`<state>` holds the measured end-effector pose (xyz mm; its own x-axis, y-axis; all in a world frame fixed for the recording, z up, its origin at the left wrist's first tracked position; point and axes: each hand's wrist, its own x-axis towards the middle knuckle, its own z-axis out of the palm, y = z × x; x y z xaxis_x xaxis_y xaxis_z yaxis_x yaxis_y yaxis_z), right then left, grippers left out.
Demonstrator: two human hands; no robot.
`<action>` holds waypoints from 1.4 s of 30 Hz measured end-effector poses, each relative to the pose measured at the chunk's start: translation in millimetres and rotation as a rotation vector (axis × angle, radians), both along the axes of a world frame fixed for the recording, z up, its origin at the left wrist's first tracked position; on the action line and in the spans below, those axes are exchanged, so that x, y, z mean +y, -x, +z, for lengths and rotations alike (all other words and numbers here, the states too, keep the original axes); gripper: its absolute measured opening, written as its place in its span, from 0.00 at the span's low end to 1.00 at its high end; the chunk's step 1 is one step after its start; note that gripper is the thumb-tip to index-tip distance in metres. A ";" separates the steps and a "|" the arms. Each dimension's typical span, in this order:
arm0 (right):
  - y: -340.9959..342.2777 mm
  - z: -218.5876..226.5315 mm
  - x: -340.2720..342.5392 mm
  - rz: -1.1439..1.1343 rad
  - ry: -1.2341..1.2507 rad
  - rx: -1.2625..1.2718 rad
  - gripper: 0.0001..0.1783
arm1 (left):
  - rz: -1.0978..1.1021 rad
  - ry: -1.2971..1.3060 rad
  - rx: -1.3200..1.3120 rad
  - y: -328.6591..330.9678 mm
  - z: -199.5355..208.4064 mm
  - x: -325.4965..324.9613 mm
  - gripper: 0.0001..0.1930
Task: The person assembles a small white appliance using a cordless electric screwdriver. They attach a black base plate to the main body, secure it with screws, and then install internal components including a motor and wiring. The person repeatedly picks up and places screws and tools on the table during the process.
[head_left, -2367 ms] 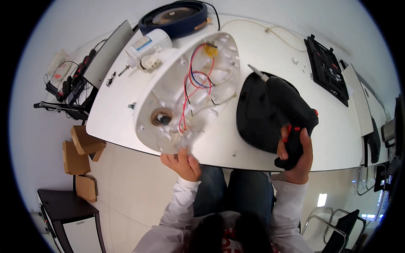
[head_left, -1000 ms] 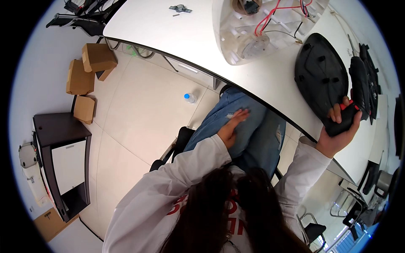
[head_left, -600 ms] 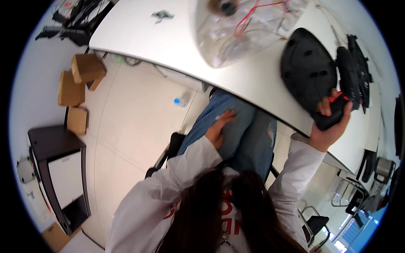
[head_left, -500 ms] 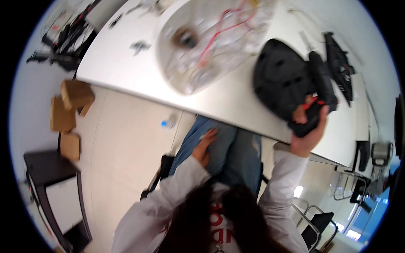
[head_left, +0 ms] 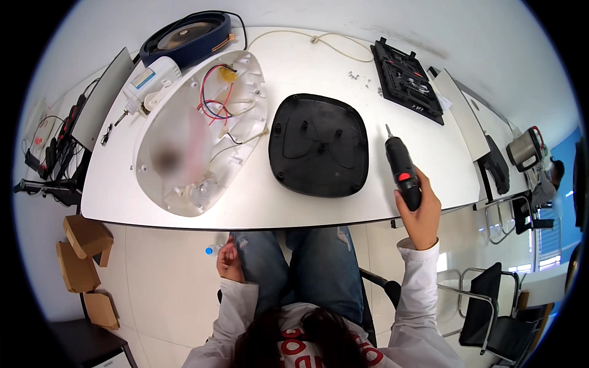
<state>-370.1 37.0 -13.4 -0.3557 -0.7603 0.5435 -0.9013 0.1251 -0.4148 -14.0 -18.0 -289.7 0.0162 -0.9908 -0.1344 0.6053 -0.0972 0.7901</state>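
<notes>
My right hand (head_left: 421, 216) is closed around a black cordless screwdriver (head_left: 401, 164) with a red button, held over the table's right part. The bit points away from me and slightly left. To its left lies a rounded black plastic base plate (head_left: 319, 175) with screw posts and molded lines on its face. My left hand (head_left: 230, 262) is low beside my left thigh, below the table edge, fingers loosely bent and apart, with nothing visible in it. Further left lies an open white plastic shell (head_left: 250, 72) with red, blue and white wires; its middle is blurred.
Loose screws (head_left: 354, 76) lie near an open black tool case (head_left: 408, 86) at the back right. A dark blue round appliance part (head_left: 187, 38) and a white motor-like unit (head_left: 149, 83) stand at the back left. Cardboard boxes (head_left: 80, 270) are on the floor, left.
My view has shifted, and the table now appears straighter. The screwdriver now shows apart from the black base plate, to its right. My left hand has moved from atop my thigh to beside it.
</notes>
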 end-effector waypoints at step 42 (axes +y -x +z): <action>-44.0 26.5 -16.2 0.246 0.067 -0.229 0.10 | -0.242 0.644 -0.375 79.2 228.8 -7.0 0.14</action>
<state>-326.1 20.8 13.1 -0.2850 -0.8038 0.5221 -0.7833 -0.1186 -0.6102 -93.3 -25.0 -60.8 -0.2791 -0.8535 0.4400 0.3073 0.3547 0.8830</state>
